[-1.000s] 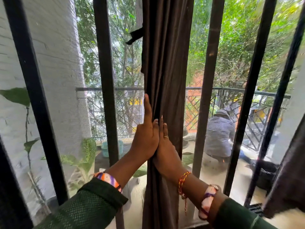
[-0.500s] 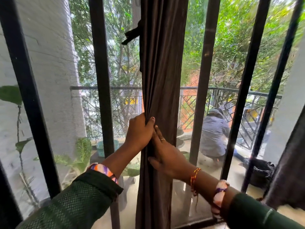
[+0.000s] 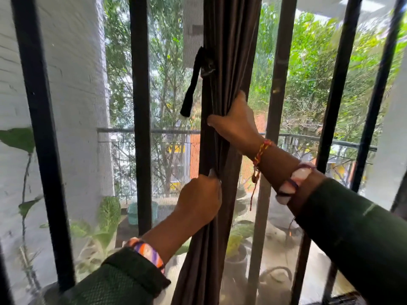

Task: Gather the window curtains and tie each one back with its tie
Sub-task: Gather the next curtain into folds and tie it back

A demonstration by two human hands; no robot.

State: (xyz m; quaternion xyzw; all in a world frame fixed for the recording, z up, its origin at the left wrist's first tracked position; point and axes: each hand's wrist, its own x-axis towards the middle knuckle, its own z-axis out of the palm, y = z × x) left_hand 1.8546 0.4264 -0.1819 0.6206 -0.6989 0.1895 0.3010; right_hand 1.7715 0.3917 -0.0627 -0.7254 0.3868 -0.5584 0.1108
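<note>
Both hands clamp the curtain [image 3: 229, 62] bunched between window bars — right hand [image 3: 236, 126] higher, left hand [image 3: 201, 200] lower — keeping folds gathered so the tie [image 3: 191, 89], dangling just above-left, can wrap it.

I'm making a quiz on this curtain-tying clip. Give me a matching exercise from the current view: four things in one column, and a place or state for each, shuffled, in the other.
Things:
1. tie
2. left hand
3. right hand
4. curtain

Places or states:
A. grips the bunched fabric higher up
B. hangs loose at the fabric's left edge
C. gathered into a narrow column between window bars
D. grips the bunched fabric lower down

Pairs: 1-B, 2-D, 3-A, 4-C
</note>
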